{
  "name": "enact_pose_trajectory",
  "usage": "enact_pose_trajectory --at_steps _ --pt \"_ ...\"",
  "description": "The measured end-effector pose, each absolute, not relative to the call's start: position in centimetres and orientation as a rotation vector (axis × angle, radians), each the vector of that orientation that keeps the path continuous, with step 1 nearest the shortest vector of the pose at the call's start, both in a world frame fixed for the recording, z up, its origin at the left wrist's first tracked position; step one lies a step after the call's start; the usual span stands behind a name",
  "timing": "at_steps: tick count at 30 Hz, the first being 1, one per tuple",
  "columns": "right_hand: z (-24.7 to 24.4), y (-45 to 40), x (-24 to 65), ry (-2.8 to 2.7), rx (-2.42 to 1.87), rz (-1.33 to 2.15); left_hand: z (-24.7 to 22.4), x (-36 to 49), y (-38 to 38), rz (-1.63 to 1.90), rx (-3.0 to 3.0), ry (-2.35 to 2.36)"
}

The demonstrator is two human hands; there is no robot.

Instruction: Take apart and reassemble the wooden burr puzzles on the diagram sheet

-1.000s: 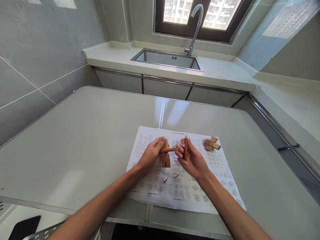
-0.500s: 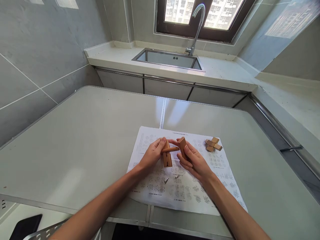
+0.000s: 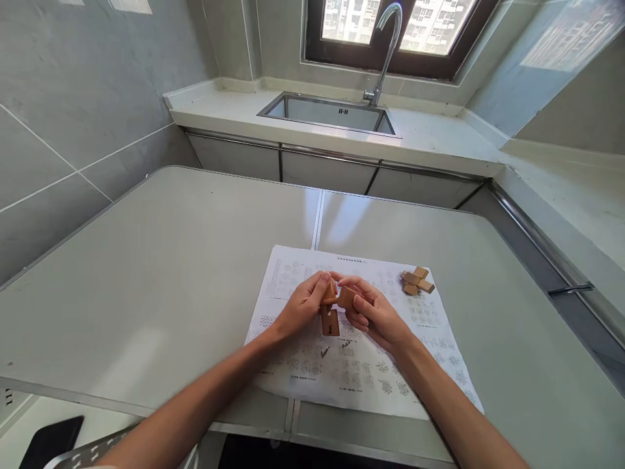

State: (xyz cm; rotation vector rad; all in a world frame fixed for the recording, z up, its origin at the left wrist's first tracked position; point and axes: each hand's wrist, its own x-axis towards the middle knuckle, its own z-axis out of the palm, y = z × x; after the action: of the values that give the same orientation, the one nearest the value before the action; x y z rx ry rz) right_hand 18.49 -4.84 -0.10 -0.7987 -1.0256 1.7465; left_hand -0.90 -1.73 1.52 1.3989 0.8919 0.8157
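Note:
Over a printed sheet (image 3: 312, 384), my left hand (image 3: 306, 303) is closed on wooden puzzle pieces (image 3: 331, 322), one upright with a dark mark near its lower end and another crossing it. My right hand (image 3: 378, 312) pinches a separate wooden block (image 3: 346, 298) close to the right end of the crossing piece; whether they touch I cannot tell. Fingers of both hands almost meet behind the pieces. Farther right on the sheet lies an interlocked wooden puzzle (image 3: 416, 281) made of several crossed bars.
The sheet of small line drawings lies on a grey folding table (image 3: 146, 280) with a seam down its middle. Beyond it are a counter (image 3: 430, 130), a sink (image 3: 332, 114) and a tap (image 3: 385, 52). A black phone-like object (image 3: 51, 446) rests below the table at lower left.
My right hand has brought its block left and slightly down, closer to the left hand's pieces, and turned it from upright to an end-on view. The left hand's pieces have dropped slightly.

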Motion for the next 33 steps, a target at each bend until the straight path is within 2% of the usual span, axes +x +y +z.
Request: enact_pose_trajectory --at_steps 5,16,25,33 --pt "-0.1 -4.8 18.2 -0.975 -0.823 1.759 1.2 -0.7 -1.9 0.869 1.466 0.92" --pt "-0.9 -4.7 16.7 -0.894 -0.82 1.752 1.0 -0.8 -1.6 0.983 1.163 0.985" --pt "-1.1 -5.2 16.5 -1.193 -0.84 1.735 1.2 -1.0 -1.6 1.005 1.02 1.046" --pt "-1.0 -5.3 16.0 -1.173 -0.886 1.73 0.8 -1.0 -1.8 1.058 0.979 1.096"
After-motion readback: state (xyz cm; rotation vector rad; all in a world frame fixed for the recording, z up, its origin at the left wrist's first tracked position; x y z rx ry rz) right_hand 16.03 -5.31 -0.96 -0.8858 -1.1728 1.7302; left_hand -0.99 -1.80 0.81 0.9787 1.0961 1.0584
